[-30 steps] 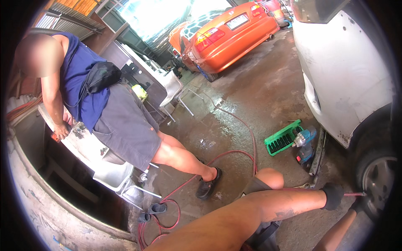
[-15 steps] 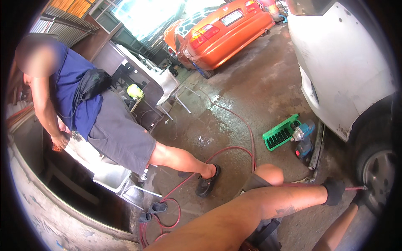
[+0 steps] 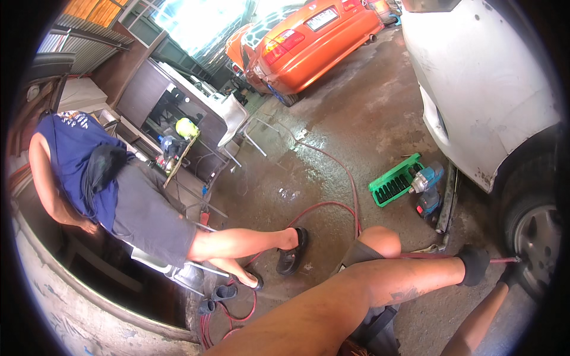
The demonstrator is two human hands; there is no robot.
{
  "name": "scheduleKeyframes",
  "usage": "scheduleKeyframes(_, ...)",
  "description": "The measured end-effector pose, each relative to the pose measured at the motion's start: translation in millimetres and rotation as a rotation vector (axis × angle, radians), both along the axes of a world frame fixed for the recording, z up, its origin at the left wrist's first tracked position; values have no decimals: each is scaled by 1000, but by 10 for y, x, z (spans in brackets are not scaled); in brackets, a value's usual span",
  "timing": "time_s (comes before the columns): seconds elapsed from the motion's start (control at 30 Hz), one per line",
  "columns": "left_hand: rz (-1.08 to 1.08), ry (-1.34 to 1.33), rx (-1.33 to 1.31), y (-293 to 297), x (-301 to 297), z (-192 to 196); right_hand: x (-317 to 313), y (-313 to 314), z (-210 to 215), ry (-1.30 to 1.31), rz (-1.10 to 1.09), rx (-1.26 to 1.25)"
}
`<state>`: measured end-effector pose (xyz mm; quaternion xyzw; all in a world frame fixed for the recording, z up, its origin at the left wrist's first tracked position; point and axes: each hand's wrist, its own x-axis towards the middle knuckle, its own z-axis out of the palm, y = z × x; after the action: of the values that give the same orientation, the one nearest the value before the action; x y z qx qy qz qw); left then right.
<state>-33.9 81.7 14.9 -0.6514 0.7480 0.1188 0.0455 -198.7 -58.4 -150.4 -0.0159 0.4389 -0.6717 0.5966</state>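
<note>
My left hand (image 3: pixel 474 265), in a dark glove, is closed around a red air hose (image 3: pixel 424 256). A short length of the hose with a metal tip (image 3: pixel 515 260) sticks out past the fist, beside the wheel (image 3: pixel 537 237) of a white car. My right hand (image 3: pixel 509 276), also dark-gloved, is at the lower rim of that wheel and tyre. Its fingers blend into the dark tyre, so I cannot make out their shape. My bent knee (image 3: pixel 381 242) shows behind my left forearm.
An open green socket case (image 3: pixel 393 183) and a teal cordless impact wrench (image 3: pixel 428 185) lie on the floor by the white car (image 3: pixel 481 89). A metal bar (image 3: pixel 449 204) lies alongside. Another person (image 3: pixel 89 172) stands at left near chairs. Behind is an orange car (image 3: pixel 314 44).
The other person has leaned down and shifted left, showing a second foot. The view has moved slightly. My left hand keeps its grip on the hose; both hands stay by the wheel.
</note>
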Motion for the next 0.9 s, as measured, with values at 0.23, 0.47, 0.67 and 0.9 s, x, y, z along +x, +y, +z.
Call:
scheduleKeyframes(0.23, -51, -54, 12, 13, -2, 30, 53, 52, 103, -18, -15, 9)
scheduleKeyframes(0.47, -25, -56, 0, 19, -16, 74, 7, 7, 13, -40, -19, -18)
scheduleKeyframes(0.67, -10, -13, 59, 18, -4, 179, -12, 0, 3, -19, -24, -44)
scheduleKeyframes(0.9, -45, -26, 68, 4, -4, 143, -10, 53, 29, 105, -17, -58)
